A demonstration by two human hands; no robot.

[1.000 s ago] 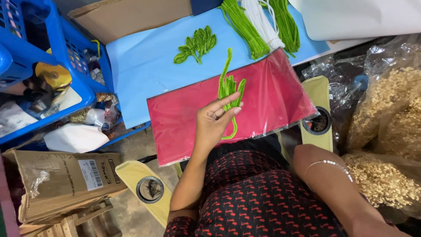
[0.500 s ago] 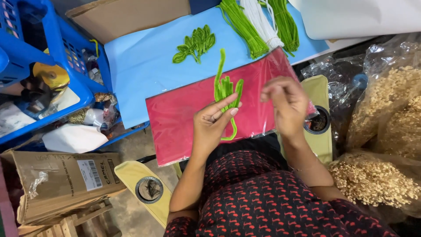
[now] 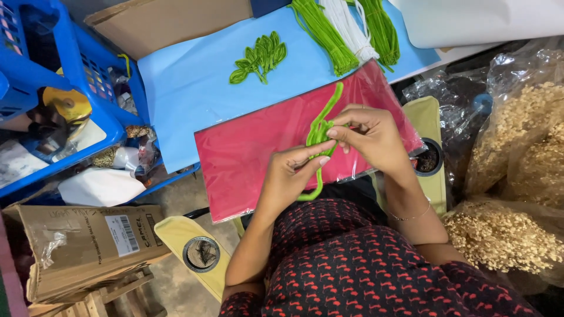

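A green pipe cleaner [image 3: 319, 130] bent into leaf-like loops is held over a red sheet in clear wrap [image 3: 258, 152] on my lap. My left hand [image 3: 291, 173] pinches its lower part, with the tail curling down below the fingers. My right hand [image 3: 367, 134] grips the loops from the right, fingertips meeting my left hand's. A finished green looped leaf piece [image 3: 258, 58] lies on the light blue sheet [image 3: 188, 88] beyond. Bundles of green pipe cleaners [image 3: 323, 32] and white ones [image 3: 349, 26] lie at the far edge.
A blue plastic crate [image 3: 76, 76] with tape rolls and clutter stands at left. A cardboard box [image 3: 82, 246] sits lower left. Clear bags of beige dried material [image 3: 523, 152] fill the right. Pale yellow chair arms [image 3: 194, 246] flank my lap.
My right hand came in from the right and took hold of the green pipe cleaner beside my left hand. The loops are now pinched between both hands.
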